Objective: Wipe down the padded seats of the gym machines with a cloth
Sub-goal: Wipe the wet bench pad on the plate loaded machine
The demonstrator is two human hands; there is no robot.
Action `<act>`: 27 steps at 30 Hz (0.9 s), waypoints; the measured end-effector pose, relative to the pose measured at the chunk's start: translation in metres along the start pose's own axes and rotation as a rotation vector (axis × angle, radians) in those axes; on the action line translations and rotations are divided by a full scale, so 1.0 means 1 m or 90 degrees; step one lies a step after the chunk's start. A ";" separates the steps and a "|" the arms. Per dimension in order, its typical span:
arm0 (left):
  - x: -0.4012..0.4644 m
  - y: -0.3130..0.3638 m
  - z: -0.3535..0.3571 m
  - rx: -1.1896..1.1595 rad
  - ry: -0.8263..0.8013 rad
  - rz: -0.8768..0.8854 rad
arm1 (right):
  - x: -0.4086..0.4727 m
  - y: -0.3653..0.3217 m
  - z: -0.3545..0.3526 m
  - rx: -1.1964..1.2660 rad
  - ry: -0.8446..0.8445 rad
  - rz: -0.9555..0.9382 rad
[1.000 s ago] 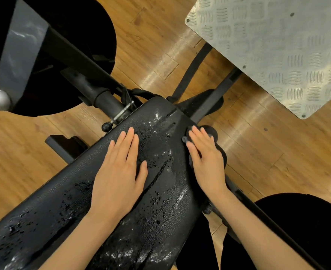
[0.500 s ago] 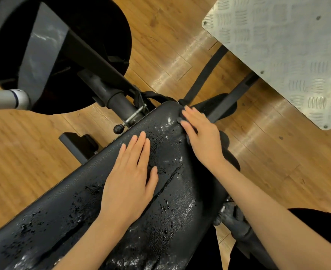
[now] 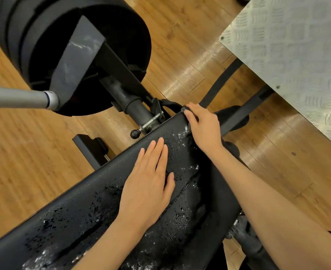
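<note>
A long black padded seat (image 3: 79, 209) runs diagonally from lower left to its upper end near the middle, and it is wet with droplets and streaks. My left hand (image 3: 149, 184) lies flat on the pad, fingers straight and together. My right hand (image 3: 203, 129) presses a dark cloth (image 3: 231, 150) against the pad's upper right edge. Its fingertips reach the top corner of the pad. Most of the cloth is hidden under the hand and wrist.
Black weight plates (image 3: 44, 36) on a silver bar (image 3: 14, 99) sit at the upper left. A pin with a round knob (image 3: 134, 133) sticks out beside the pad's top. A metal tread plate (image 3: 297, 55) fills the upper right above the wooden floor (image 3: 180, 55).
My right hand has slid with the cloth up along the pad's right edge to its top corner. My left hand stays flat on the pad.
</note>
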State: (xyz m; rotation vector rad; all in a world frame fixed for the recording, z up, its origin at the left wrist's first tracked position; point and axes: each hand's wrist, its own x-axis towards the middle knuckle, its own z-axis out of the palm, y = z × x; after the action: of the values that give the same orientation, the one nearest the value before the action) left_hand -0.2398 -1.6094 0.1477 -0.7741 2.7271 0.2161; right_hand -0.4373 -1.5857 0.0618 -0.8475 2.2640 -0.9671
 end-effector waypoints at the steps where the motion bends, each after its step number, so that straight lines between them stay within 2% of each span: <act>1: 0.000 0.000 0.000 0.000 -0.002 0.001 | -0.007 -0.002 -0.001 0.004 0.000 -0.005; 6: -0.001 -0.001 0.001 -0.007 -0.001 0.000 | -0.092 0.000 -0.012 -0.009 -0.007 -0.069; 8: 0.000 -0.001 0.003 -0.003 0.003 0.002 | -0.060 0.000 -0.007 -0.012 0.004 -0.065; 12: 0.001 -0.002 0.003 0.009 0.018 0.006 | 0.002 -0.016 0.008 -0.007 0.070 0.069; 13: 0.000 -0.003 0.002 0.009 0.016 0.006 | -0.006 -0.021 0.012 -0.021 0.068 0.045; 16: -0.011 -0.007 -0.005 -0.001 0.019 -0.027 | -0.064 -0.028 0.013 -0.030 -0.041 -0.123; 18: -0.022 -0.014 -0.010 0.004 0.023 -0.062 | -0.063 -0.020 0.004 -0.037 -0.085 -0.174; 19: -0.027 -0.018 -0.011 0.013 0.022 -0.076 | -0.049 -0.019 0.002 -0.039 -0.076 -0.157; 22: -0.036 -0.027 -0.009 0.036 0.017 -0.095 | -0.010 -0.031 0.013 -0.019 0.034 0.048; 23: -0.037 -0.028 -0.008 0.038 0.016 -0.094 | -0.014 -0.043 0.021 -0.036 0.055 0.072; 24: -0.037 -0.027 -0.007 0.036 0.014 -0.094 | -0.027 -0.054 0.030 -0.046 0.046 0.041; 27: -0.037 -0.024 -0.007 0.031 0.024 -0.100 | -0.074 -0.058 0.031 0.011 -0.072 -0.159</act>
State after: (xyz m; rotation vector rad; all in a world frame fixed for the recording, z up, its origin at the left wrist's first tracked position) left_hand -0.1990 -1.6132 0.1642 -0.9817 2.6797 0.1013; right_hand -0.3479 -1.5776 0.1037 -1.1686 2.0852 -1.0170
